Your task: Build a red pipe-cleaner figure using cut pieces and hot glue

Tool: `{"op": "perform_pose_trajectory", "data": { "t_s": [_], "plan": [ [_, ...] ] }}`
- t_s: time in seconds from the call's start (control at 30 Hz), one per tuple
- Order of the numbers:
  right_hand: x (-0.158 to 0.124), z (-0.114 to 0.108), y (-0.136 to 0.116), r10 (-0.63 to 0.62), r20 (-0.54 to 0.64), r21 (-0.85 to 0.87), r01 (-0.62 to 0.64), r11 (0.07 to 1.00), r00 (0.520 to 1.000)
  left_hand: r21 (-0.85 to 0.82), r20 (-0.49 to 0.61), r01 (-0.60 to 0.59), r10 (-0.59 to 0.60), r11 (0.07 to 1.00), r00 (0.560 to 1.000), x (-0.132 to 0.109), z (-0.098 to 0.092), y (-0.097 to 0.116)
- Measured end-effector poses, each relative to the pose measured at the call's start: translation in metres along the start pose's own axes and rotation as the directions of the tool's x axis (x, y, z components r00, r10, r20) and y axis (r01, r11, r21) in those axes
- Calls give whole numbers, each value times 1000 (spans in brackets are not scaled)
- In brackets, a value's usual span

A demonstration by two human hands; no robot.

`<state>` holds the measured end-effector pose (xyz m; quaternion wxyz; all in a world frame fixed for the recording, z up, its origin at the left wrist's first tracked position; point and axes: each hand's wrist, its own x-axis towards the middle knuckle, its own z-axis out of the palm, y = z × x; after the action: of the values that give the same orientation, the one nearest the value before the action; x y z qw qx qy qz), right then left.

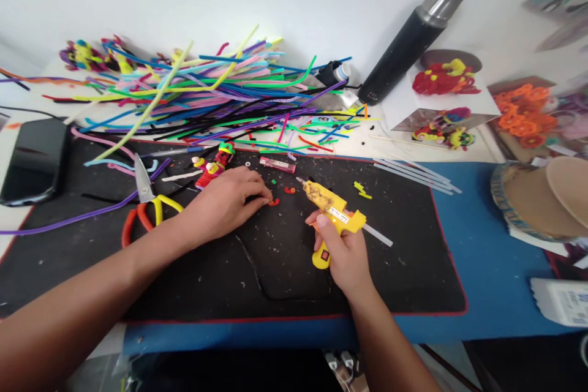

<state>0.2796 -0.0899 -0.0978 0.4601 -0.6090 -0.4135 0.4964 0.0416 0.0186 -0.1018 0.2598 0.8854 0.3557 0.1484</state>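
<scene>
My right hand (348, 251) grips a yellow hot glue gun (327, 199) by its handle, the nozzle pointing up and to the left. A clear glue stick (378, 234) pokes out of its back. My left hand (235, 197) is closed, thumb and fingertips together at a small curled red piece (274, 202) on the black mat. Another red curl (290, 190) and a tiny green bit (274, 182) are close by. Behind my left hand lies a small pipe-cleaner doll (214, 165), partly covered by the hand. A pink-labelled tube (277, 165) lies beyond my fingers.
Scissors (146, 187) with red and yellow handles and a phone (37, 159) lie left. A heap of pipe cleaners (215, 92) runs along the back. A black flask (408, 43) leans at the wall. Glue sticks (416, 175) and yellow-green pieces (362, 190) lie right.
</scene>
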Motion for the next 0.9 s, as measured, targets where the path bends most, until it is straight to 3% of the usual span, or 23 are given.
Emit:
{"op": "perform_pose_trajectory", "data": {
  "t_s": [0.9],
  "plan": [
    [-3,3,-6,5,58,-73,-1,997,998,139,-70,-78,88,987,994,-4,7,9]
  ]
}}
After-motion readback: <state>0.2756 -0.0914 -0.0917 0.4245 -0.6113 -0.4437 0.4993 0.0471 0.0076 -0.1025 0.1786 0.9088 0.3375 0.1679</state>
